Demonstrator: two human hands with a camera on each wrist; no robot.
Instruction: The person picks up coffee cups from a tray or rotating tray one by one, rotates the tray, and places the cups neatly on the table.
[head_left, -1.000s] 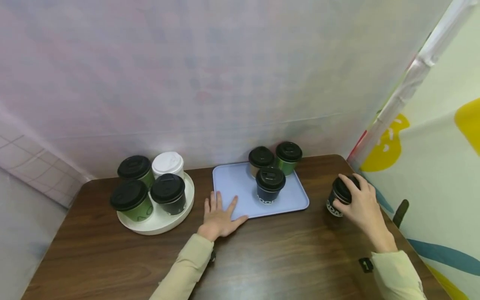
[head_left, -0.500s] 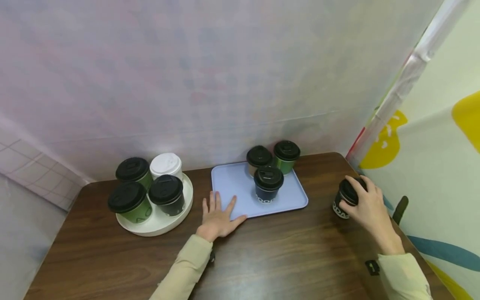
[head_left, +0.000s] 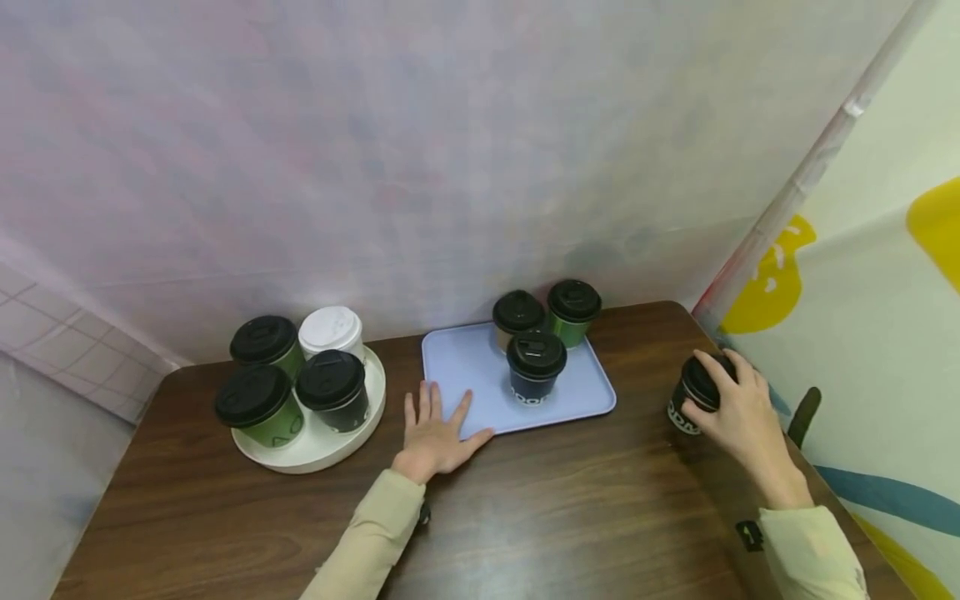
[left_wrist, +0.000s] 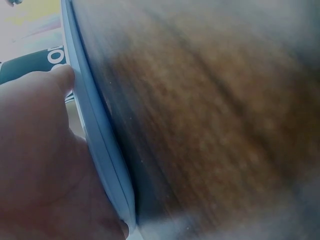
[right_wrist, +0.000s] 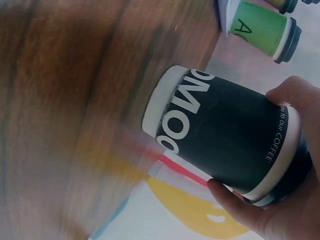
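Observation:
My right hand [head_left: 746,425] grips a dark paper coffee cup [right_wrist: 215,135] by its black-lidded top, thumb and fingers on opposite sides. That cup is upright near the table's right edge; whether its base touches the wood I cannot tell. Palm down with fingers spread, my left hand [head_left: 435,437] lies at the front left corner of a light blue tray [head_left: 465,358]. On this tray are a navy cup [head_left: 534,387], a green cup [head_left: 572,333] and a third cup [head_left: 517,312], all with black lids. In the left wrist view, the tray's rim [left_wrist: 100,135] runs beside the hand.
A round white tray [head_left: 322,458] on the left bears two green cups [head_left: 273,425], a dark grey cup [head_left: 345,412] and a white-lidded cup [head_left: 332,329]. Behind the brown wooden table [head_left: 570,517] hangs a pale curtain [head_left: 450,167]; a patterned cloth [head_left: 885,375] borders its right side.
My right hand has shifted slightly to the right with the dark cup in its grip. The left hand stays at the blue tray's corner.

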